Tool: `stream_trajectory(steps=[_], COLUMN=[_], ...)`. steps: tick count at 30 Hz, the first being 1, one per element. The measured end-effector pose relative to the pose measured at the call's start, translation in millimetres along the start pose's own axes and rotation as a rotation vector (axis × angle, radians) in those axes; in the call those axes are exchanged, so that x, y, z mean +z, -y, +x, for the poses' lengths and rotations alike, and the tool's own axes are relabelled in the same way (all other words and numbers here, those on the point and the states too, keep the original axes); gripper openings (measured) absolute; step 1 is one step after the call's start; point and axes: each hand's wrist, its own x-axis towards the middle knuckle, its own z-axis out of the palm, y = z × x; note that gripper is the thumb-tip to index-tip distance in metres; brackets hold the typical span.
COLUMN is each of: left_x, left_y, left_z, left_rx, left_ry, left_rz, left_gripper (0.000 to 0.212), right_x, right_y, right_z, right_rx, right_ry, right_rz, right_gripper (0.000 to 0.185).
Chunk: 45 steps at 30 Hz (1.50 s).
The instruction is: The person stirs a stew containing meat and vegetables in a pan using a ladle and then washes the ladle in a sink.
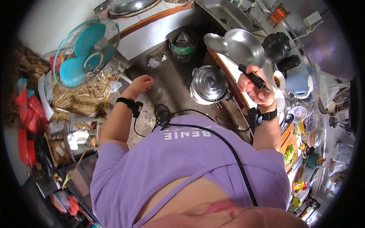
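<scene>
My right hand (256,87) grips the black handle of a metal ladle (216,42), held over the counter edge. The ladle's oval bowl overlaps the rim of a wide steel basin (248,47) on the counter; I cannot tell whether they touch. Loosely curled and empty, my left hand (142,84) hangs over the floor on the other side, nearest the fan. Between my hands, lower down, stands a pot with a shiny metal lid (210,83). Both wrists wear black straps with small devices.
A teal fan (87,57) stands at left beside dry straw (79,94). A bucket (183,47) sits below the steel sink (228,15). Black cables (162,114) hang before my body. Along the right counter are a black jar (276,47), dishes and a cutting board (285,139) with chopped greens.
</scene>
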Motion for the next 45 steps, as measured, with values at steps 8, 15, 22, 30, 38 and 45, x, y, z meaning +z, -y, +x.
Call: stream_trajectory(steps=[8,15,22,30,38,45], left_x=[-25,-42,-24,74,173,214], left_y=[-119,-218,-326,-420,-461,-507], left_z=[189,330,473,681,844,865], left_rx=[0.127,0.261,0.413,0.691,0.768,0.923], left_ry=[0.121,0.372,0.421,0.491,0.443,0.441], left_rz=[0.308,0.544,0.515,0.652,0.706,1.024], left_gripper=[0.018,0.024,0.017,0.031,0.038,0.043], right_x=[-44,-138,-224,-313,-364,-392], right_y=[5,13,14,-3,-13,-44], right_z=[121,207,283,348,421,458], right_rx=[-0.185,-0.323,-0.183,-0.051,0.049,0.127], right_ry=[-0.636,-0.959,-1.108,-1.297,-1.381,-1.433], right_rz=[-0.417,-0.621,-0.573,-0.512,-0.410,-0.386], right_gripper=[0.020,0.018,0.020,0.023,0.025,0.024])
